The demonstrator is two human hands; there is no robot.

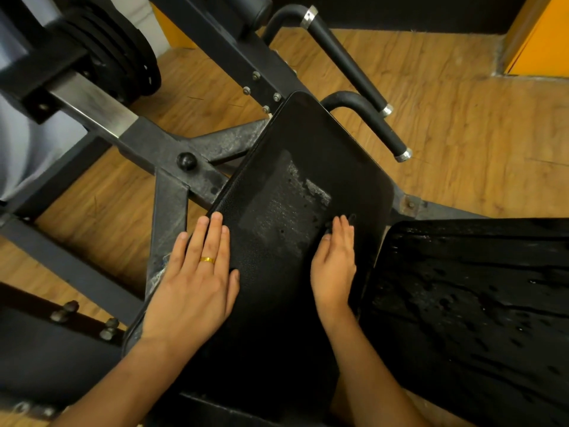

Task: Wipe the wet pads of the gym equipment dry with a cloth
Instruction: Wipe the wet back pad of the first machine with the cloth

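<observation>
A long black pad (295, 167) runs up the middle of the view, with a wet shiny patch near its centre. My left hand (197, 272), a gold ring on one finger, lies flat with straight fingers on the pad's left edge. My right hand (334, 263) rests with straight fingers on the pad's right side, just below the wet patch. A second black pad (471, 303) at the right is covered in water drops. No cloth is in view.
The machine's black steel frame (166, 155) crosses the left side, with stacked weight plates (123, 60) at top left. Two black handles (348, 60) with silver caps stick out behind the pad. Wooden floor (462, 118) surrounds it; a yellow wall stands at top right.
</observation>
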